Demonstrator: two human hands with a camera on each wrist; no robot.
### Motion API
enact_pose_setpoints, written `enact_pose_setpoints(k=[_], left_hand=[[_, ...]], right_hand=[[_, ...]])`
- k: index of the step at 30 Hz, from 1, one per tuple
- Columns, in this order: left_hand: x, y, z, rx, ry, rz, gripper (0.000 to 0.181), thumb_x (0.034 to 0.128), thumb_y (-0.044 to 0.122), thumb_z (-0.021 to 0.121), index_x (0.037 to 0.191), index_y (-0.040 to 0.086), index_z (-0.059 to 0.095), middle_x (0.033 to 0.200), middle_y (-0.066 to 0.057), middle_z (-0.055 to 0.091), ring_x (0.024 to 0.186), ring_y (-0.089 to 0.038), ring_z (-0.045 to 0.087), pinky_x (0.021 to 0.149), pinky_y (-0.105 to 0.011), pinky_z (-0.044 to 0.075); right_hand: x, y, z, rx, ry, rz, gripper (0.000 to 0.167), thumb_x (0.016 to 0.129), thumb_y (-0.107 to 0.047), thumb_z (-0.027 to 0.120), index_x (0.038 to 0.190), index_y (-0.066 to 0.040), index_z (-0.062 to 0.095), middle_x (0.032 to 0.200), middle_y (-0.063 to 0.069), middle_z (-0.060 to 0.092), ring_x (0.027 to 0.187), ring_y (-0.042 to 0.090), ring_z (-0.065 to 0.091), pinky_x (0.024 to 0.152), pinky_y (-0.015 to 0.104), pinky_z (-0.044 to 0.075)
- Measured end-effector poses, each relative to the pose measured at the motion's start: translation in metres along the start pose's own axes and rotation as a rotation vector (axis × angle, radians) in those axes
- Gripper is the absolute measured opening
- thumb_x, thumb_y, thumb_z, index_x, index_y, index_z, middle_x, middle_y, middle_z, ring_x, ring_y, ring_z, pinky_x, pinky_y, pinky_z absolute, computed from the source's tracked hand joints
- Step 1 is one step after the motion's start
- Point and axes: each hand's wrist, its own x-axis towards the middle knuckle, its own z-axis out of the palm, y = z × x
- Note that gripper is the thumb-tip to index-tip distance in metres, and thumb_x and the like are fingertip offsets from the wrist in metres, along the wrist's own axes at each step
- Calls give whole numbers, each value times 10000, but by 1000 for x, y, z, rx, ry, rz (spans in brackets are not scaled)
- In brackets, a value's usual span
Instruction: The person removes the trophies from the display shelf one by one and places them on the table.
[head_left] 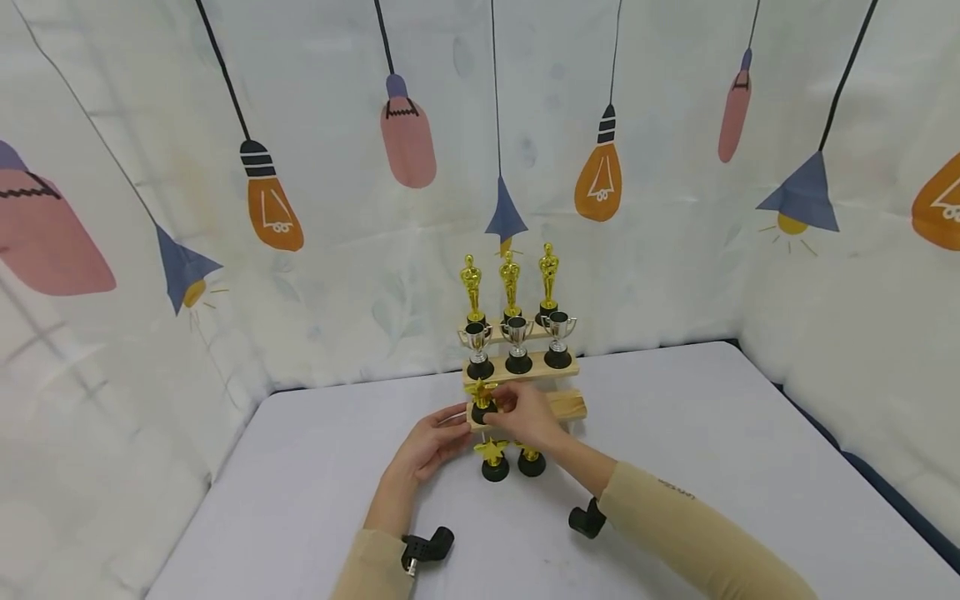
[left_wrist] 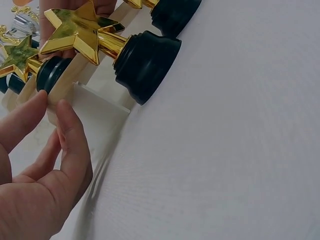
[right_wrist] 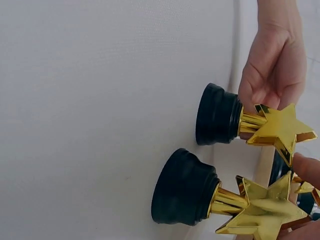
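A tiered wooden rack holds trophies in rows; its lowest step (head_left: 568, 405) carries a gold star trophy (head_left: 482, 402) with a black base at the left end. My right hand (head_left: 528, 414) pinches that trophy from the right. At the step's left end, my left hand (head_left: 433, 444) grips the board, thumb and index finger (left_wrist: 72, 127) on either side of its end in the left wrist view. Two more star trophies stand on the table before the rack, a left one (right_wrist: 218, 115) and a right one (right_wrist: 182, 187). The right hand is mostly hidden in the right wrist view.
Silver cup trophies (head_left: 517, 343) line the middle step, and gold figure trophies (head_left: 549, 275) the top one. The rack stands on a white-covered table (head_left: 675, 450), near a back wall of lamp-patterned cloth (head_left: 337, 300).
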Motion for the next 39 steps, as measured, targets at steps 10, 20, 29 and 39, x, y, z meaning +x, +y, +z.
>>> enact_pose_setpoints(k=[10, 20, 29, 39], left_hand=[[4, 2, 1, -15, 14, -11, 544, 993, 17, 657, 1494, -39, 451, 1407, -228, 546, 1098, -217, 654, 935, -351, 552], [5, 2, 3, -2, 18, -4, 528, 993, 12, 655, 1483, -41, 467, 1396, -220, 563, 1122, -233, 651, 950, -366, 547], [3, 1, 3, 1, 32, 4, 529, 988, -7, 649, 1482, -47, 464, 1379, -220, 577, 1100, -217, 657, 915, -344, 559], [3, -2, 1, -21, 26, -4, 549, 978, -20, 656, 1485, -61, 451, 1376, -244, 566, 1100, -223, 660, 936, -356, 552]], right_hand=[[3, -9, 0, -96, 0, -31, 320, 885, -194, 834, 1137, -31, 723, 987, 51, 690, 852, 179, 569, 717, 313, 510], [1, -10, -5, -102, -10, -7, 290, 894, -146, 817, 1127, -12, 707, 968, 68, 667, 842, 194, 568, 704, 322, 515], [2, -2, -11, -96, -15, 41, 307, 894, -159, 820, 1137, -18, 697, 985, 55, 658, 869, 201, 579, 736, 332, 538], [-3, 5, -23, -105, 8, 55, 305, 862, -117, 832, 1107, 5, 697, 934, 54, 649, 830, 203, 574, 707, 324, 527]])
